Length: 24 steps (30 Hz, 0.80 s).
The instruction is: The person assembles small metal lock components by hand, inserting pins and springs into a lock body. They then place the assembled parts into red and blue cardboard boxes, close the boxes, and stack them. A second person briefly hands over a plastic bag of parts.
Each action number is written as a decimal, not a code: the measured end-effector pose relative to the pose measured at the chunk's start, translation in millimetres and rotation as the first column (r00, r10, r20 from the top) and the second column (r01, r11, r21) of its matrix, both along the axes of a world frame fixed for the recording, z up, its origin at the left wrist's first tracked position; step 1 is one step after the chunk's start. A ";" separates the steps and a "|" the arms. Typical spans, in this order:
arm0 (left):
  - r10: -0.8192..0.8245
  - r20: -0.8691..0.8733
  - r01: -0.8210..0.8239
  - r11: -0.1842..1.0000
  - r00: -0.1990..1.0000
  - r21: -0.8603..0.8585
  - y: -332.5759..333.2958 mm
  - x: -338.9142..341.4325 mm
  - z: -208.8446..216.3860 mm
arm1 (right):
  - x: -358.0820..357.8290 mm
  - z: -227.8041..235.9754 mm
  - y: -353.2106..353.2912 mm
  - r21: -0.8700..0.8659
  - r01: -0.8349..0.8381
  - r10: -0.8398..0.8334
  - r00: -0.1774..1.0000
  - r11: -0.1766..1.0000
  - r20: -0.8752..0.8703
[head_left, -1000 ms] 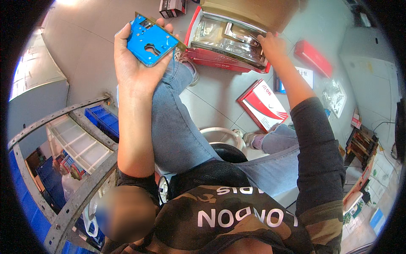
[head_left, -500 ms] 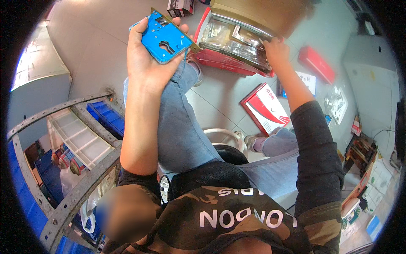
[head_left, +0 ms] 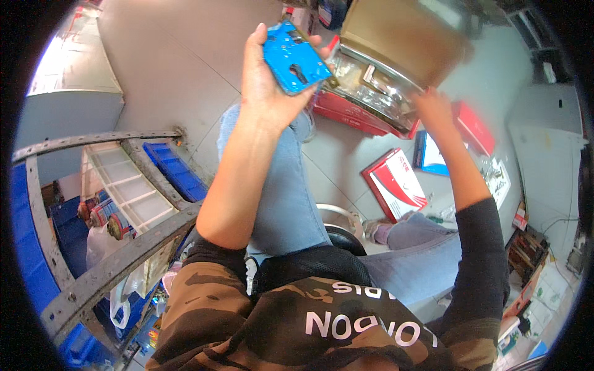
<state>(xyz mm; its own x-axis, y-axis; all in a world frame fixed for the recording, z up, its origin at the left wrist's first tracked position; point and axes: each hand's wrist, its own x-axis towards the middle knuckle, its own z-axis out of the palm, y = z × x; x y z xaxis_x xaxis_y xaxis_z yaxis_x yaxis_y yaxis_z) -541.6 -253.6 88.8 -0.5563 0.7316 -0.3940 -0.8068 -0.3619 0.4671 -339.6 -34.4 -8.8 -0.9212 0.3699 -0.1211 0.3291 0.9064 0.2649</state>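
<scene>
My left hand point(head_left: 272, 93) is closed around a blue mortise lock body point(head_left: 294, 59) with a metal face plate, raised above my knee. The lock's broad side faces up, showing a keyhole-shaped cutout. In front of me an opened red cardboard box point(head_left: 356, 111) holds plastic-wrapped metal lock hardware, with a metal door handle point(head_left: 375, 79) lying among it. At the box's right end is my right hand point(head_left: 436, 111). Its fingers are blurred, so whether they grip anything does not show.
A brown cardboard flap point(head_left: 402, 37) stands up behind the box. On the tiled floor lie a red-and-white box point(head_left: 396, 183), a blue-and-white box point(head_left: 432, 153) and a red carton point(head_left: 474, 128). A metal rack point(head_left: 127, 260) with blue bins stands close at my left.
My view has shifted, so most things appear lower and farther right. The left hand keeps the lock body. My right hand has moved slightly outward at the box's right end.
</scene>
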 end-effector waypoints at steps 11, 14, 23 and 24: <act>-0.148 -0.054 0.157 0.941 0.987 0.298 13.1 14.3 -0.8 | 80.7 44.8 -90.3 -0.881 -0.467 -0.951 0.299 -0.076 -0.076; -0.126 -0.139 0.161 0.947 0.982 0.278 18.9 19.3 -5.7 | 93.3 64.3 -133.4 -0.576 -0.775 -0.963 0.254 -0.260 0.093; -0.159 -0.093 0.184 0.859 0.983 0.478 16.9 -13.2 -6.6 | 219.5 56.5 -166.5 -0.469 -0.853 -0.967 0.148 -0.231 0.207; -0.103 -0.108 0.143 0.867 0.989 0.477 16.2 -14.3 -8.2 | 237.0 55.3 -164.8 -0.496 -0.844 -0.975 0.126 -0.202 0.182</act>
